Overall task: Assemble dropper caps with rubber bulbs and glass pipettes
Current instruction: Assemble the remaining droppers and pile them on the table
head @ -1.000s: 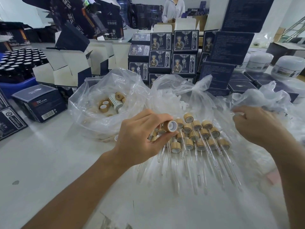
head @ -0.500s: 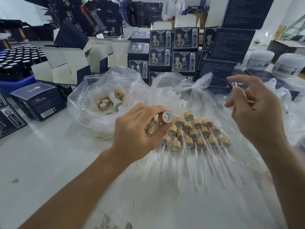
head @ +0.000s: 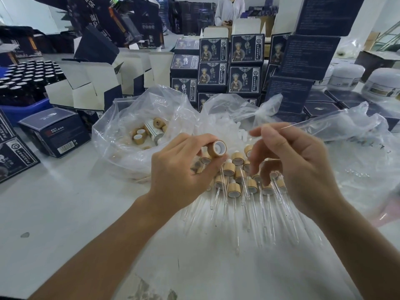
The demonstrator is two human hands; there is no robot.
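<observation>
My left hand (head: 181, 167) pinches a bamboo dropper cap (head: 217, 148) with a white inside, its open end turned toward my right hand. My right hand (head: 290, 161) pinches a thin glass pipette (head: 303, 124) that slants up to the right. Its near end lies by my fingertips, a short way right of the cap. Under both hands lies a pile of assembled droppers (head: 236, 187), bamboo caps with glass tubes fanning toward me.
A clear bag (head: 121, 135) of loose bamboo caps (head: 138, 138) sits behind my left hand. A second bag (head: 227, 118) holds white rubber bulbs; a third bag (head: 355, 135) lies at right. Stacked dark boxes (head: 229, 68), dark bottles (head: 23, 81) and white jars (head: 346, 76) ring the table.
My right hand came out of the right-hand bag with a pipette, rose, then swung left and down toward the cap. My left hand kept the cap nearly still.
</observation>
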